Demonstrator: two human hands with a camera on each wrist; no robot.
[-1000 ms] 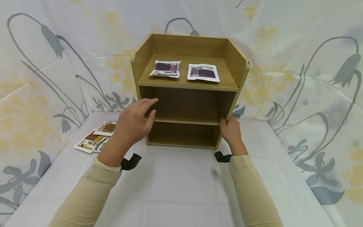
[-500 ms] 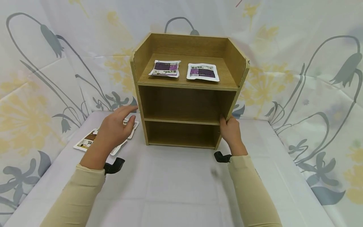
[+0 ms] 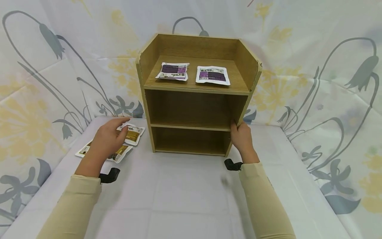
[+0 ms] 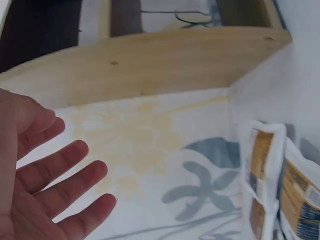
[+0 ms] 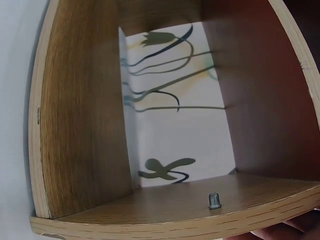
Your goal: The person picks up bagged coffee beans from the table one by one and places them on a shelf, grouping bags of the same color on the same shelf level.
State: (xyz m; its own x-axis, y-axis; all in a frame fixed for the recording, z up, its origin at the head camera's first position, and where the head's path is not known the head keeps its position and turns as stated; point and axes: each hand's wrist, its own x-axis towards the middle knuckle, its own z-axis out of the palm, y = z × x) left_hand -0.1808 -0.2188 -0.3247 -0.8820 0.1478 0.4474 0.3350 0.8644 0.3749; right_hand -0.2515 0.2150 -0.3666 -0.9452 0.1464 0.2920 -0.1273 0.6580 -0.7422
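Observation:
A small wooden shelf unit [image 3: 191,128] stands on the white-covered surface. My right hand [image 3: 242,141] grips the edge of its right side panel, thumb turned inward at the middle shelf board. Only part of those fingers [image 5: 285,233] shows below the panel in the right wrist view. To the left of the unit, my left hand [image 3: 105,141] hovers over several white food pouches with brown-gold labels [image 3: 133,134], partly covering them. Its fingers are spread and lightly bent, with nothing in them, as the left hand [image 4: 60,175] also shows in the left wrist view.
On the top board lie a purple-labelled pouch [image 3: 174,71] at left and a similar pouch [image 3: 213,75] at right. A metal shelf peg [image 5: 214,201] sticks out inside the side panel. Flower-patterned cloth [image 3: 298,66] hangs behind and at both sides.
My left hand has moved left and down from in front of the shelf unit to the brown-gold pouches, uncovering some of them. The right hand keeps its grip on the side panel.

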